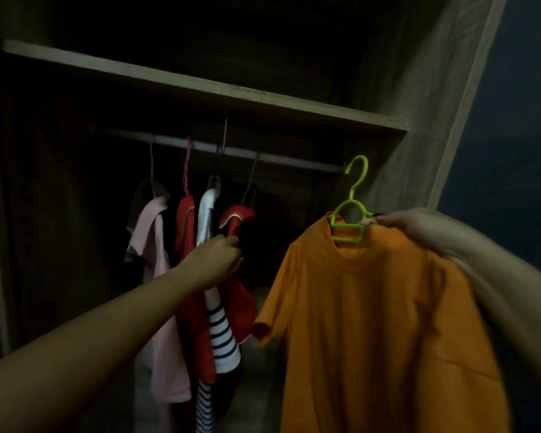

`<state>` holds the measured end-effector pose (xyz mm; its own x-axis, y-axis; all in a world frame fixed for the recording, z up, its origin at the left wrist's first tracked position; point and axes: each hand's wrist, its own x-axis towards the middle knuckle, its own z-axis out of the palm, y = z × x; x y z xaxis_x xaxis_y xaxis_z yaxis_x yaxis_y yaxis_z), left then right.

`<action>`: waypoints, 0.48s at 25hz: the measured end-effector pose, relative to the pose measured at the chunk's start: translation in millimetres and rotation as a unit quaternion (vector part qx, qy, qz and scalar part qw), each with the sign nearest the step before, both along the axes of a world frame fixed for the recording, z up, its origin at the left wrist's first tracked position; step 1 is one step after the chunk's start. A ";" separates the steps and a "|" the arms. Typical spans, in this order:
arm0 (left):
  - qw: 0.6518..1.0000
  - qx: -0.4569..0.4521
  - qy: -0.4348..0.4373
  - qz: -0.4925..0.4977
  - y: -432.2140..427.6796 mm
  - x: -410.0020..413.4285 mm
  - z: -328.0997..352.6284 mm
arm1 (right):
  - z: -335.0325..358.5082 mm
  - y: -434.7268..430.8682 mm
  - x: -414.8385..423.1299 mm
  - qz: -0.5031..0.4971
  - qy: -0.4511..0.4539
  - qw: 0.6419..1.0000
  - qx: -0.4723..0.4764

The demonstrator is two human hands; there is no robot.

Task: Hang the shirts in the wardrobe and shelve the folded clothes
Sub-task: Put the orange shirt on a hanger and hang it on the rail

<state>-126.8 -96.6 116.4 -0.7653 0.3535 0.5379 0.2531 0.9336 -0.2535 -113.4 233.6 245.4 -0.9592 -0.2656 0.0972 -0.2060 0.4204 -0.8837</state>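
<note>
A dim wooden wardrobe (pixel 419 89) stands open, with a shelf (pixel 200 85) across the top and a metal rail (pixel 247 153) running just beneath it. Four garments hang bunched toward the rail's left half: a pink shirt (pixel 156 260), a red shirt (pixel 186 226), a white striped shirt (pixel 221 332) and a second red shirt (pixel 236 220). The left hand (pixel 214 260) is closed on the cloth of these hung clothes, apparently holding them aside. The right hand (pixel 419 226) grips the shoulder of a lime-green hanger (pixel 352 214) that carries an orange T-shirt (pixel 372 323), held up in front of the wardrobe's right side. The hanger's hook points upward — it sits just below and near the bare right end of the rail, not yet over it. The right hand is nearer that free stretch, so the likely next move is a short lift up and onto the rail. No folded clothes are visible.
</note>
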 end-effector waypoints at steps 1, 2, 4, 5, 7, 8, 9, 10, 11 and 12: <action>1.000 0.002 -0.012 -0.011 -0.5 5.3 0.2 | -0.7 -11.1 -10.4 -0.019 0.017 1.000 -0.007; 0.999 0.007 -0.017 -0.030 -2.1 9.6 1.1 | -0.1 -27.2 -19.8 -0.050 0.037 0.998 0.004; 0.998 0.022 -0.015 -0.058 -4.2 18.9 7.5 | 0.5 -54.5 -45.9 -0.082 0.063 0.995 -0.014; 0.997 0.036 -0.017 -0.065 -3.5 23.7 12.0 | 0.5 -65.9 -60.5 -0.093 0.062 0.993 -0.036; 0.995 0.065 -0.024 -0.070 0.9 31.9 19.3 | -1.0 -80.7 -85.4 -0.105 0.055 0.991 -0.058; 0.995 0.074 -0.025 -0.069 3.7 35.3 21.7 | -3.2 -87.3 -101.9 -0.102 0.058 0.991 -0.070; 0.994 0.078 -0.024 -0.069 6.2 37.6 23.0 | -6.5 -91.8 -116.9 -0.105 0.065 0.989 -0.077; 0.994 0.079 -0.027 -0.065 6.9 39.3 23.4 | -11.7 -96.1 -132.3 -0.105 0.072 0.989 -0.072; 0.994 0.080 -0.035 -0.061 7.4 41.1 22.9 | -19.5 -98.4 -149.0 -0.109 0.075 0.989 -0.068; 0.994 0.081 -0.042 -0.056 7.6 42.5 21.5 | -28.8 -100.6 -169.0 -0.109 0.068 0.989 -0.068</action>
